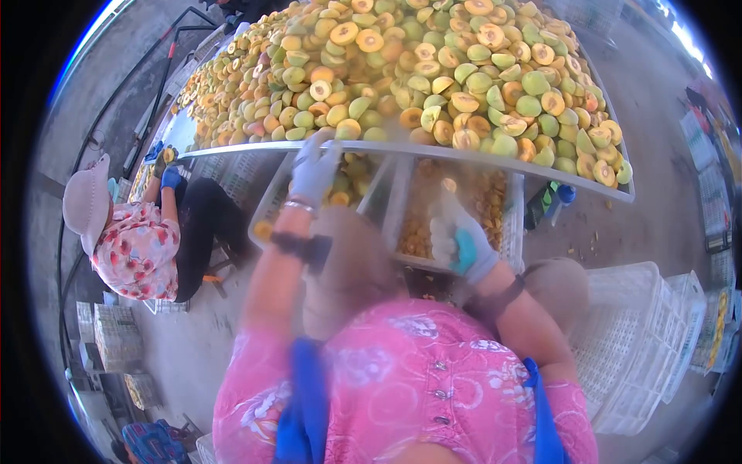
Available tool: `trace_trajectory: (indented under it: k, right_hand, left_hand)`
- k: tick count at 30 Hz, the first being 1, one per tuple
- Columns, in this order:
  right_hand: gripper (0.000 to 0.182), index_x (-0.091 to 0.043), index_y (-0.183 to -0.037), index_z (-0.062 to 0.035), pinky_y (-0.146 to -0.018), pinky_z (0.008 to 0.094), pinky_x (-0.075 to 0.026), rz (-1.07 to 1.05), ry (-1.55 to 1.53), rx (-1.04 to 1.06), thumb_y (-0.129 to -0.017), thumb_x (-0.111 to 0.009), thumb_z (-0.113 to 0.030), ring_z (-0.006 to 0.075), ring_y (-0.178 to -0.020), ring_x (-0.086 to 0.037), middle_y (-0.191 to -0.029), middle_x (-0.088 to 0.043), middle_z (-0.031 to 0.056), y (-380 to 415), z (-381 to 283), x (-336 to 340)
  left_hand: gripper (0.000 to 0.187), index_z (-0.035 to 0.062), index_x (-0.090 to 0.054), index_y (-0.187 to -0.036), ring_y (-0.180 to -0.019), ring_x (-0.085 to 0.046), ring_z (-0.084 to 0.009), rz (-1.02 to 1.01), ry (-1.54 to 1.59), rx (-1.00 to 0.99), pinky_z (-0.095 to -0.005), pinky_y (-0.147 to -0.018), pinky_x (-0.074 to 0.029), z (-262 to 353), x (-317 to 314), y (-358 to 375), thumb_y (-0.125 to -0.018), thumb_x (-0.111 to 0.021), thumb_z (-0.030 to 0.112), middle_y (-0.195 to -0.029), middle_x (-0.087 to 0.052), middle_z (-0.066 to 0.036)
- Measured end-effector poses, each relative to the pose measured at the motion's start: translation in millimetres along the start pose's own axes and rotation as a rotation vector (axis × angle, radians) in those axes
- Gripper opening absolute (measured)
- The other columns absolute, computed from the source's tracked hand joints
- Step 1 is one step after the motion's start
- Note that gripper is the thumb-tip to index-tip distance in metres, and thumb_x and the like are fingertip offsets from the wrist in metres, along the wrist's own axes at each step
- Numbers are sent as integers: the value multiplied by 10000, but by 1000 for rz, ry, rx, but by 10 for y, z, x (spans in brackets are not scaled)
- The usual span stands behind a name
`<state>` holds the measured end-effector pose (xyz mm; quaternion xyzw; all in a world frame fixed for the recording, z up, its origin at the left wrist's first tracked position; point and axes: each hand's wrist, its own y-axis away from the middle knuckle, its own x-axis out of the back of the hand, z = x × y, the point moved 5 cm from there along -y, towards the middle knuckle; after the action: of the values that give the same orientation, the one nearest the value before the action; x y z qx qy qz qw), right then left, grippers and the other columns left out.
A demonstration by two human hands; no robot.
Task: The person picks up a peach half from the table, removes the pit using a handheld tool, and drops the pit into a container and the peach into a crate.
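My left hand (315, 166), in a pale glove, reaches to the metal rim (263, 147) of a raised table, fingers stretched toward the fruit and a little blurred. A large heap of halved yellow-green fruit (433, 77), like apricots or plums, covers that table. Lower down, my right hand (464, 240), in a white glove with a teal patch, is closed over a crate (514, 220) of small orange-brown pieces. A small pale-orange bit (449, 185) shows near its blurred fingertips; what the fingers grip, I cannot make out.
Beside the right-hand crate, another crate (267, 209) holds yellow-green fruit. White stacked baskets (622, 340) stand at my right. At the left, a person in a pale hat (86, 193) sits by the table with gloved hands near it. A blue-capped bottle (566, 195) is under the right side.
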<state>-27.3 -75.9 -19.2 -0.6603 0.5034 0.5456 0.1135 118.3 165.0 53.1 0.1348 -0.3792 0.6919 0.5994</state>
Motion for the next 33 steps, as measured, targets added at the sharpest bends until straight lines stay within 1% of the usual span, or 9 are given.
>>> trace_trajectory:
  k: [7, 16, 18, 19, 21, 24, 25, 27, 33]
  right_hand:
    - [367, -510, -931, -175, -342, 245, -252, 207, 217, 13, -936, -465, -539, 68, -364, -273, -559, -328, -78, -146, -15, 70]
    - [452, -524, -898, -116, -340, 245, -257, 257, 473, 126, -932, -453, -561, 85, -367, -320, -619, -424, -37, -191, 9, 177]
    - [423, -547, -1144, -83, -537, 235, -428, 272, 780, 130, -949, -481, -453, 91, -670, -502, -816, -548, 7, -175, -35, 202]
    - [423, -547, -1144, -83, -537, 235, -428, 277, 789, 127, -949, -481, -453, 91, -670, -502, -816, -548, 7, -206, -1, 309]
    - [395, -552, -1107, -38, -644, 288, -471, 199, 1315, 572, -965, -466, -397, 143, -720, -531, -826, -569, 62, -288, -41, 463]
    - [313, -568, -1069, -18, -731, 338, -491, 330, 1559, 749, -959, -461, -291, 271, -753, -592, -883, -613, 146, -321, -145, 750]
    - [313, -568, -1069, -18, -731, 338, -491, 343, 1571, 729, -959, -461, -291, 271, -753, -592, -883, -613, 146, -305, -144, 821]
    - [223, -594, -1008, -25, -771, 385, -486, 77, 2159, 120, -922, -460, -182, 367, -873, -602, -956, -623, 201, -367, 125, 1002]
    - [203, -619, -945, -34, -809, 396, -495, 51, 2321, -33, -859, -455, -118, 345, -954, -608, -1020, -630, 169, -92, 235, 374]
  left_hand:
    - [464, 54, -497, -1189, -1089, -546, -391, -280, -175, -106, -423, -916, -444, 500, -1230, -635, -818, -616, 306, -1207, -546, -227]
    - [515, 25, -460, -1185, -1083, -565, -395, -298, -133, 93, -418, -899, -452, 516, -1282, -772, -774, -651, 271, -1143, -587, -249]
    - [516, 29, -483, -1183, -1081, -569, -388, -271, -99, 96, -425, -886, -461, 515, -1260, -706, -782, -658, 304, -1153, -581, -245]
    - [477, 37, -505, -1163, -1017, -593, -353, -190, 92, 102, -402, -843, -479, 485, -1238, -654, -789, -657, 292, -1121, -596, -214]
    - [438, 45, -527, -1143, -953, -618, -318, -105, 294, 112, -380, -801, -497, 508, -1166, -485, -795, -656, 279, -1088, -612, -183]
    - [290, 87, -558, -1118, -796, -595, -194, -42, 1317, 382, -315, -667, -527, 526, -1162, -15, -874, -597, 237, -990, -596, -66]
    - [290, 87, -558, -1118, -796, -595, -194, -45, 1332, 401, -315, -667, -527, 441, -1198, 129, -874, -597, 237, -990, -596, -66]
    - [297, 70, -554, -1102, -809, -598, -198, -139, 1569, 649, -374, -703, -545, 287, -1324, 396, -864, -608, 239, -993, -603, -83]
    - [324, 55, -539, -1140, -996, -589, -257, -316, 1867, 563, -446, -829, -539, 528, -1159, 467, -900, -566, 271, -1079, -588, -106]
